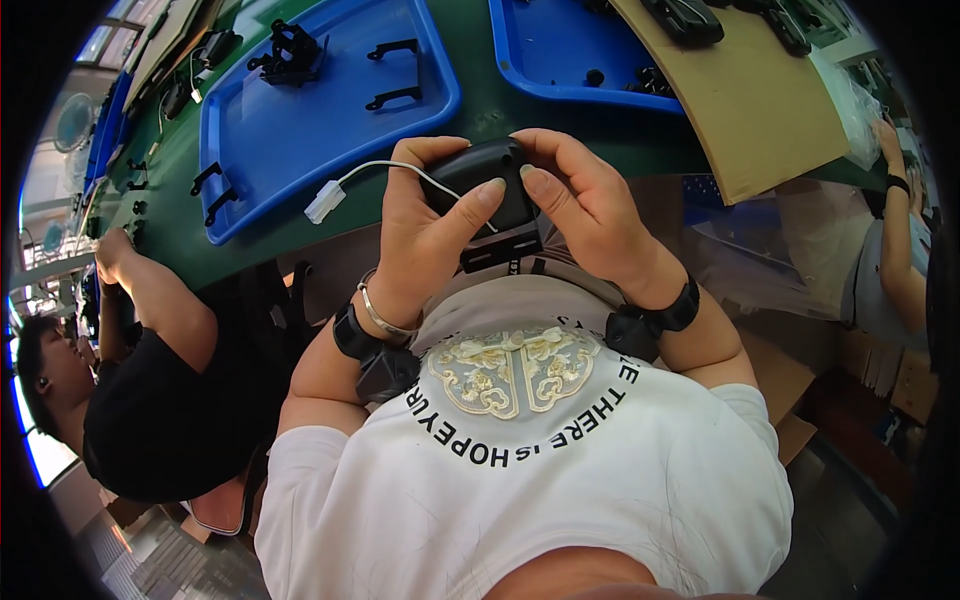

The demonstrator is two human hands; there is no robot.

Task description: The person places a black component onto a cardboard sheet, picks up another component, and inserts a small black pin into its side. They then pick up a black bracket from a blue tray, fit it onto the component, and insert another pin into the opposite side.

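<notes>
Between both hands, just off the table's near edge, is a rounded black plastic housing [478,163]. My left hand [418,222] grips its left side, thumb pressed on the face. From the right, my right hand [600,218] holds it too, thumb tip on the face and fingers around the far edge. A thin white cable [385,164] runs from the housing past my left hand and ends in a white plug [325,202] hanging free. A slotted black bracket [500,250] shows at the housing's near end; whether it is fastened there I cannot tell.
A blue tray [330,160] on the green table [290,240] carries several black brackets. Another blue tray [560,85] with small black parts lies right, partly under a cardboard sheet [770,125] bearing black housings. Co-workers sit left [170,400] and right [895,260].
</notes>
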